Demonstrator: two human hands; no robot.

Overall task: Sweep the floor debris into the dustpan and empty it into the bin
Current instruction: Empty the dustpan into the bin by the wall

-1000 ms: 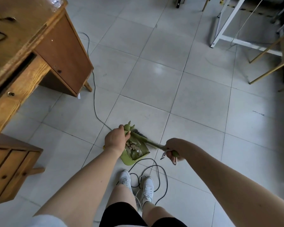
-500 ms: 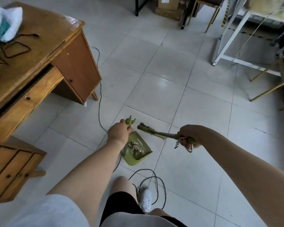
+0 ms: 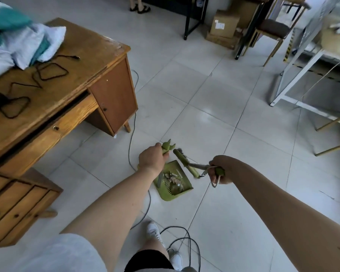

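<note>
While debris (image 3: pixel 173 178) fills the dustpan (image 3: pixel 169 197), both tools are in hand

As the left hand (image 3: pixel 151 160) wraps its fingers round the top of the long handle (image 3: pixel 167 147), the green dustpan hangs tilted below it, low over the tiled floor (image 3: pixel 214 118), out from the right-hand corner of the wooden counter (image 3: pixel 71 79); whether it touches the tiles is unclear. Pale debris lies heaped inside it. Just to the right, the right hand (image 3: pixel 217 170) has its fingers closed round the end of the green brush (image 3: pixel 185 162), whose head lies at the dustpan's far edge. A grey cable (image 3: pixel 133 122) trails across the floor beside the dustpan
</note>
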